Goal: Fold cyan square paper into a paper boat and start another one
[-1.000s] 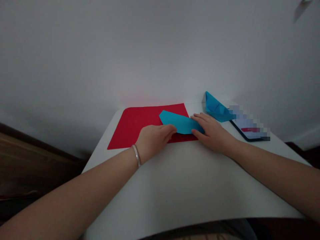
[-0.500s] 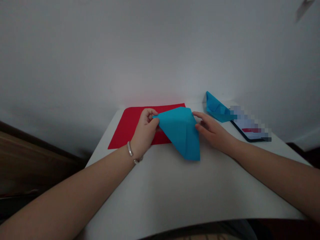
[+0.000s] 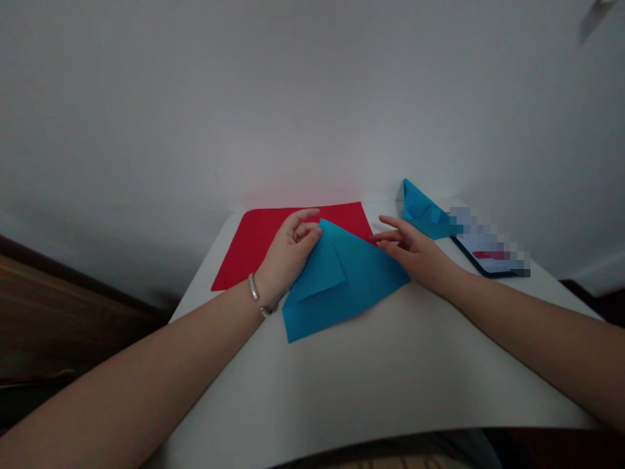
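A folded sheet of blue paper (image 3: 361, 277) is between my hands, tilted, its pointed corner at the top and a smaller folded flap on its left half. My left hand (image 3: 293, 251) pinches it near that top corner, thumb in front, wearing a silver bangle at the wrist. My right hand (image 3: 407, 247) is at the sloping right edge, with thumb and a finger lightly closed on it and the index finger stretched out above. Behind the blue paper lies a flat red sheet (image 3: 258, 241), partly covered by it and by my left hand.
A folded blue paper boat (image 3: 424, 212) stands at the back right of the white table (image 3: 390, 371). Its end overlaps a tablet (image 3: 488, 244) with a partly blurred screen. A pale wall (image 3: 303, 98) rises behind the table; a wooden piece of furniture (image 3: 58, 312) is at the left.
The blue paper has been turned round: its point now faces up and its wide edge faces me, with the folded flap showing. My right hand's fingers have spread a little.
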Tool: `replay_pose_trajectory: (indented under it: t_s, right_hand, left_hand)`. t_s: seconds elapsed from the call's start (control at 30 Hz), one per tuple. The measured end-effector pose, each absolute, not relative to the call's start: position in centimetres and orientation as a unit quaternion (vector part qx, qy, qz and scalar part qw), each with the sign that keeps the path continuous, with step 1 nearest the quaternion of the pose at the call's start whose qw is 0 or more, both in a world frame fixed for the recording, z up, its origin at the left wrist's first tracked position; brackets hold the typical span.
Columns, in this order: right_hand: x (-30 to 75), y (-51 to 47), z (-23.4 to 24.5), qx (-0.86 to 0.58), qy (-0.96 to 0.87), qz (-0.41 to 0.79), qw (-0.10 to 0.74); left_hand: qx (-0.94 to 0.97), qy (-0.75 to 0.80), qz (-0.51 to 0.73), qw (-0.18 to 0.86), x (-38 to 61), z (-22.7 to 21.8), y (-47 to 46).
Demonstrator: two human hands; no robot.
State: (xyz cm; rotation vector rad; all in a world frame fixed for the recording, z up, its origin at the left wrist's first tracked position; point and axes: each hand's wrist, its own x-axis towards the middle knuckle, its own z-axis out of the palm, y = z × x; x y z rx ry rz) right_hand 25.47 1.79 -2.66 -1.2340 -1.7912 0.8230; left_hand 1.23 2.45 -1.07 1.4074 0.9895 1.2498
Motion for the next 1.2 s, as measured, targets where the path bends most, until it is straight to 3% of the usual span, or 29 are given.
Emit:
replay_pose_trajectory:
  t_s: [0.17, 0.33, 0.43, 0.63, 0.97, 1.2]
  right_hand:
    - [25.0, 1.5, -2.1, -0.467, -0.721, 0.361, 0.362]
    - [25.1, 1.4, -1.7, -0.465, -0.701, 0.326, 0.431]
    - [25.3, 1.5, -1.6, -0.476, -0.715, 0.282, 0.427]
    - [25.4, 1.4, -1.5, -0.518, -0.768, 0.188, 0.326]
    - [26.3, 1.7, -1.7, -0.536, -0.800, 0.095, 0.254]
    - [26.4, 1.7, -2.0, -0.495, -0.828, 0.107, 0.239]
  left_hand:
    - [0.600, 0.395, 0.489, 0.495, 1.4, -1.0, 2.1]
    - [0.669, 0.379, 0.405, 0.495, 1.1, -0.2, 1.4]
    - [0.746, 0.407, 0.337, 0.405, 0.3, 0.1, 1.4]
    - [0.799, 0.495, 0.261, 0.219, -0.7, 0.2, 1.9]
    - [0.862, 0.454, 0.197, 0.105, 0.1, -0.5, 1.6]
    - [0.865, 0.481, 0.132, 0.047, 0.7, -0.8, 1.2]
